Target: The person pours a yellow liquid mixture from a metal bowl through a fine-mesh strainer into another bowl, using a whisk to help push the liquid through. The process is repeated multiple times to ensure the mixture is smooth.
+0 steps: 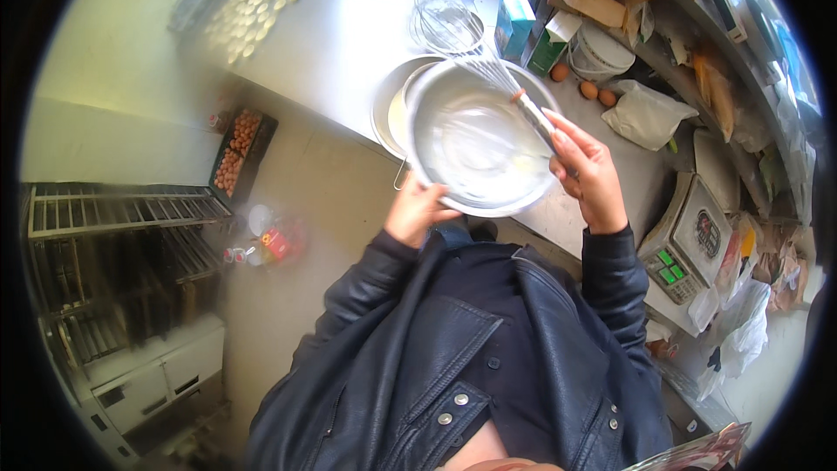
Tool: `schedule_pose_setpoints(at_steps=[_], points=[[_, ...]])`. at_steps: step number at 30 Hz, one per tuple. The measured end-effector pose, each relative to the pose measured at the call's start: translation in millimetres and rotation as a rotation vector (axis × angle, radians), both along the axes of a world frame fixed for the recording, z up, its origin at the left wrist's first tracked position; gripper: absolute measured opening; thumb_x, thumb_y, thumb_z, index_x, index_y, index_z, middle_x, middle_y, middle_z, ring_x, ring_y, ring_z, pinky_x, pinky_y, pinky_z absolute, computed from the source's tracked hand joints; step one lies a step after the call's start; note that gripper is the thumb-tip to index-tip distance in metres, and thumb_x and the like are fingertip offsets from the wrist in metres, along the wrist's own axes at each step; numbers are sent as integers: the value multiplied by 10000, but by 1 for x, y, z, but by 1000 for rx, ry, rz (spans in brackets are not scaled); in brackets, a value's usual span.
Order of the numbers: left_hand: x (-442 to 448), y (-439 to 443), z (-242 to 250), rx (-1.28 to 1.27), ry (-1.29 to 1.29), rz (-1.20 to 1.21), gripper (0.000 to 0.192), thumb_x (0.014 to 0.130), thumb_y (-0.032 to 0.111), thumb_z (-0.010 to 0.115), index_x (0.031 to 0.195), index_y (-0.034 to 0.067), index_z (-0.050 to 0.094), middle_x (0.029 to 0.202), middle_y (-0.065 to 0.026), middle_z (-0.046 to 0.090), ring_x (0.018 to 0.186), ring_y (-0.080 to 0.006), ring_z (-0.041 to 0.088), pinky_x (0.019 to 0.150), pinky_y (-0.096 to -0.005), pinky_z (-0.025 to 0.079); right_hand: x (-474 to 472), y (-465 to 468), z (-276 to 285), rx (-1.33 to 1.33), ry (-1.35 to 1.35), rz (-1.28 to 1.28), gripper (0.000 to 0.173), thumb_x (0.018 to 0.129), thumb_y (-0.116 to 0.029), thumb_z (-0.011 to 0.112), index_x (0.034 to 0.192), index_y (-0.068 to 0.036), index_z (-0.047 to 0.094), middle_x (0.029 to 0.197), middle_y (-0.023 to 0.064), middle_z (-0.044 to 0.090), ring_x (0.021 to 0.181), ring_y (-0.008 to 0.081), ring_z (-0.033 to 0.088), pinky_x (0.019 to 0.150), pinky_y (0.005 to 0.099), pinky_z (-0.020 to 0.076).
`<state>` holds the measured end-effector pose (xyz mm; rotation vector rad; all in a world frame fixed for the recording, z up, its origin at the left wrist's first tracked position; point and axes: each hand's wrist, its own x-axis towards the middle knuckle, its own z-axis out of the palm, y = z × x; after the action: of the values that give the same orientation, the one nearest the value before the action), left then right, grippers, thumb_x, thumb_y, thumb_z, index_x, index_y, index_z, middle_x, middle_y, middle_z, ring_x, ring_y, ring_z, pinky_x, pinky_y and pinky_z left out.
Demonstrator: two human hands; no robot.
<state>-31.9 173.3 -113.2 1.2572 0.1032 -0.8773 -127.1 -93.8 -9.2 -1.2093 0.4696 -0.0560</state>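
My left hand [418, 209] grips the near left rim of a wide metal mixing bowl [471, 144], its inside smeared with a pale film. The handle of a metal balloon whisk [497, 82] is in my right hand [585, 167], beside the bowl's right rim. The whisk's wires cross above the bowl's far rim and point away from me. Partly hidden behind the bowl at the left is another metal bowl [386, 88] with something pale yellow in it. Past the whisk's wires stands a smaller metal container [467, 29].
Many pale rounds [268, 3] lie at the table's far left. Brown eggs [588, 90], cartons [514, 23], a white bucket [598, 52] and a plastic bag [647, 114] line the right, with a digital scale [686, 235] nearer. An egg crate [239, 154] and metal racks [124, 206] stand left.
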Motion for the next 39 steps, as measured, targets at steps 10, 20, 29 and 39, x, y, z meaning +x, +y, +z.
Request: schedule_pose_setpoints(at_steps=[10,20,29,39], points=[[-32,-150,-135,-66,168,-306,431,983,105,567,1394,96,440,1221,-83,641,1016,-194,707,791,-343,645,-5,22,-61,-493,42,-87,364,992,-170,715,1332,-43,694,966,44,767,784,80,669,726,250,536],[-24,-108,-182,-54,454,-371,611,993,255,728,1451,-4,418,1328,-202,551,1156,-315,637,971,-489,602,23,34,-90,-1139,118,-52,351,933,-274,750,1269,-174,751,942,201,741,838,379,733,722,404,571],[89,92,-125,-186,637,-19,622,1071,501,510,1321,-68,534,1269,-278,657,1151,-364,692,1025,-484,577,51,37,-96,-1304,261,24,321,937,-259,737,1254,-209,759,918,181,745,793,377,723,688,434,558],[90,34,-107,253,137,-185,512,1053,552,557,796,111,602,538,59,398,410,-89,375,409,-246,313,51,49,-96,-1241,163,107,339,921,-244,749,1257,-193,754,770,214,687,730,398,698,646,453,539]])
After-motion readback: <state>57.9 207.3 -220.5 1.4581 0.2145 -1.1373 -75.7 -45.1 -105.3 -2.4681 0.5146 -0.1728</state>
